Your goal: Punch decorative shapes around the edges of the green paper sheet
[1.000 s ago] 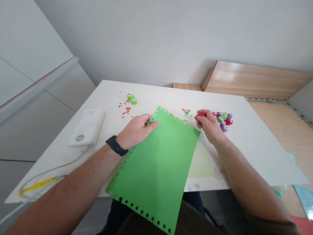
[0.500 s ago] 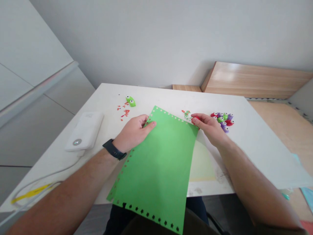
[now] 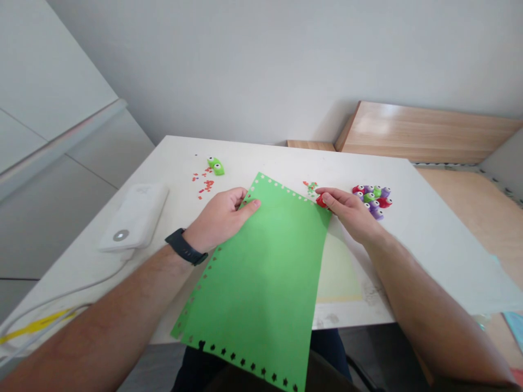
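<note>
A: Why does the sheet stay put over the tabletop [image 3: 433, 250]?
B: The green sheet [image 3: 261, 261] overhangs the near edge; the left hand [image 3: 218, 218] has its grip closed on the left margin, thumb above, presumably for steadiness.
A: And toward the tabletop's right edge?
B: The right hand [image 3: 353, 213] closes its grip around a red punch [image 3: 321, 200] at the sheet's far right corner, probably for alignment; whether paper sits inside cannot be told.
A: The sheet's appearance?
B: Plain, bright, tilted; small cut-outs line three margins.

The tabletop [image 3: 433, 234] offers passage at far right. A green sheet [image 3: 261, 267] blocks the centre, a white device [image 3: 137, 218] the left.
</note>
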{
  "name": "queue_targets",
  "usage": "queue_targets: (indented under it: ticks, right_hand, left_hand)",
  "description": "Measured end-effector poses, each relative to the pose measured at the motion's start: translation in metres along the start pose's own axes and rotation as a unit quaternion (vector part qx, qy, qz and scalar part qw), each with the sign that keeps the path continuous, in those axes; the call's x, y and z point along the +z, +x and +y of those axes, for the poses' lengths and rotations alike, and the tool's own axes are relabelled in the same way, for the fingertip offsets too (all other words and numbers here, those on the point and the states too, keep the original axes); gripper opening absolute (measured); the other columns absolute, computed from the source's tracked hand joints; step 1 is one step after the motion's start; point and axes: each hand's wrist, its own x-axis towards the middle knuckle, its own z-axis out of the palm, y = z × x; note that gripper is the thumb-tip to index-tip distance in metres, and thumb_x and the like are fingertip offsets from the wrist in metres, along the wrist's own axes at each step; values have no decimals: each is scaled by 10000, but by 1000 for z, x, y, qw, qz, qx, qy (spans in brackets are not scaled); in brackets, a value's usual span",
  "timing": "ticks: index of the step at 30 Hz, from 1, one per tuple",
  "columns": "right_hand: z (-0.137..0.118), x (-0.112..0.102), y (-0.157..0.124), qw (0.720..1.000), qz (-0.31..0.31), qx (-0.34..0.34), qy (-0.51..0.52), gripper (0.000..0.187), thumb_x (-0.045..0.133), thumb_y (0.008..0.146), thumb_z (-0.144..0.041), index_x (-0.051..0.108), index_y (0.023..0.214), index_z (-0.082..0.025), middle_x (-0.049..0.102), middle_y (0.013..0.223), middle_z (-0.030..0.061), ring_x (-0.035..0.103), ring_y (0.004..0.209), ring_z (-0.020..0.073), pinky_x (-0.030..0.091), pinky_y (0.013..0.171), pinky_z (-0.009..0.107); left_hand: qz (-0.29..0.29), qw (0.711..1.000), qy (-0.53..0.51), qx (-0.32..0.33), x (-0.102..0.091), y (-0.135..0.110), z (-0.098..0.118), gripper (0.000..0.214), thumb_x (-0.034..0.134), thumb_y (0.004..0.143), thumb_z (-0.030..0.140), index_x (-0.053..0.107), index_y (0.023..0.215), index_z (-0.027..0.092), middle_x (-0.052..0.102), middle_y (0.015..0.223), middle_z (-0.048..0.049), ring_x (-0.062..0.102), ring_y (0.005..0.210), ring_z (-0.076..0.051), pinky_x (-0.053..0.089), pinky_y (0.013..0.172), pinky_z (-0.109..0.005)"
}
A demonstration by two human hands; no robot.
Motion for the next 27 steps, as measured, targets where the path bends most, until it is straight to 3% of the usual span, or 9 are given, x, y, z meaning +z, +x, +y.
queue_targets:
  ticks: [4,20,27]
  right_hand:
    - [1,0,0,1000,-5,-11,-8,440,703,928,-587,768,1223,-267,763,1145,32,640,1095,221,434,1058,386]
    - [-3,1,-1,1000,15,-7,5,409,738,906,-557,763,1173,-248,751,1034,26,632,978,202,456,947,354]
    - [-5,0,-2,1000,-6,-9,2,405,727,919,-552,764,1178,-243,749,1053,28,638,994,204,453,968,358]
  left_hand:
    - [5,1000,-19,1,-1,-1,4,337,675,902,519,590,766,223,553,614,14,458,543,-159,268,489,-280]
    - [-5,1000,-28,-4,0,0,0,358,672,915,543,626,808,205,600,655,1,489,551,-151,305,484,-263]
    - [7,1000,-29,9,0,-1,0,358,677,909,552,621,807,213,579,635,5,472,544,-154,286,477,-266]
